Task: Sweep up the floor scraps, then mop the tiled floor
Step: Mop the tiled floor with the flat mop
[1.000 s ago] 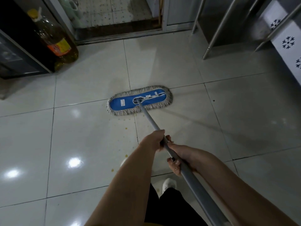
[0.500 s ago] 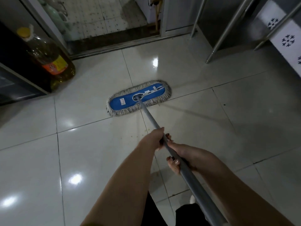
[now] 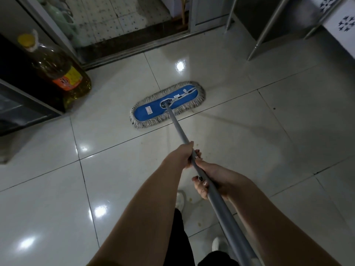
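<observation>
A flat mop with a blue pad and a grey fringe [image 3: 153, 110] lies on the glossy white tiled floor [image 3: 288, 121], a little short of the doorway. Its grey metal handle [image 3: 178, 131] runs back toward me. My left hand [image 3: 180, 155] grips the handle higher up the pole. Just behind it my right hand [image 3: 208, 181] holds the handle from the right, fingers curled round it. Small yellowish specks [image 3: 190, 199] lie on the tile near my feet.
A large bottle of yellow oil [image 3: 63, 73] stands at the left beside a dark cabinet [image 3: 17, 104]. A door threshold [image 3: 134, 47] crosses the back. Metal table legs [image 3: 265, 35] stand at the back right, next to a white patterned panel [image 3: 343, 25].
The mop head has slid forward across the tile line toward the doorway and turned a little. I have stepped forward; both hands keep the same hold on the handle.
</observation>
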Motion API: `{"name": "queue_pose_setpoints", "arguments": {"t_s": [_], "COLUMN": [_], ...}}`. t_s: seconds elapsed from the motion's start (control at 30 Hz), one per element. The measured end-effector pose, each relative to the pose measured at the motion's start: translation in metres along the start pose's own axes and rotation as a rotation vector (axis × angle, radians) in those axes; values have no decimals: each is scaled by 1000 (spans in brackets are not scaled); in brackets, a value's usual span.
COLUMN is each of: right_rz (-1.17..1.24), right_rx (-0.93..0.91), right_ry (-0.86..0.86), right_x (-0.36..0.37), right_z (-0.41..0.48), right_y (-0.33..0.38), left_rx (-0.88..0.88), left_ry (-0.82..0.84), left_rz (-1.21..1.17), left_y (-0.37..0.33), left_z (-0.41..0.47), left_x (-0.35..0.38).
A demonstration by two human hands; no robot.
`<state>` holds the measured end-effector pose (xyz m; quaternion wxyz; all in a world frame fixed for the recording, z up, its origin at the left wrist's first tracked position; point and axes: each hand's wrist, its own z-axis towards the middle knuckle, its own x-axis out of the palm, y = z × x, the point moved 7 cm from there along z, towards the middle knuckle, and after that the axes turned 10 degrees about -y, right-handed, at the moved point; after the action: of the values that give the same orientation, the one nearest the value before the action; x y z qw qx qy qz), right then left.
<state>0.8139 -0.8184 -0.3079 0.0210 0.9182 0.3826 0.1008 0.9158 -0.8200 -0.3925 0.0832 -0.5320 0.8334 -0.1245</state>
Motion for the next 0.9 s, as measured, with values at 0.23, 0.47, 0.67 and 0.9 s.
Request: {"name": "queue_pose_setpoints", "arguments": {"t_s": [0.23, 0.47, 0.67, 0.9], "right_rz": [-12, -157, -163, -112], "right_rx": [-42, 5, 127, 165], "right_ry": [34, 41, -45, -73], "right_x": [-35, -98, -142, -156], "right_z": [-20, -40, -58, -76], "right_y": [-63, -171, -258, -331], "left_rx": [15, -1, -29, -22], "left_ry": [-26, -39, -47, -54], "left_rz": [-10, -69, -103, -156], "left_y": [70, 194, 283, 351], "left_z": [-25, -55, -95, -132], "left_x": [11, 23, 34, 28]}}
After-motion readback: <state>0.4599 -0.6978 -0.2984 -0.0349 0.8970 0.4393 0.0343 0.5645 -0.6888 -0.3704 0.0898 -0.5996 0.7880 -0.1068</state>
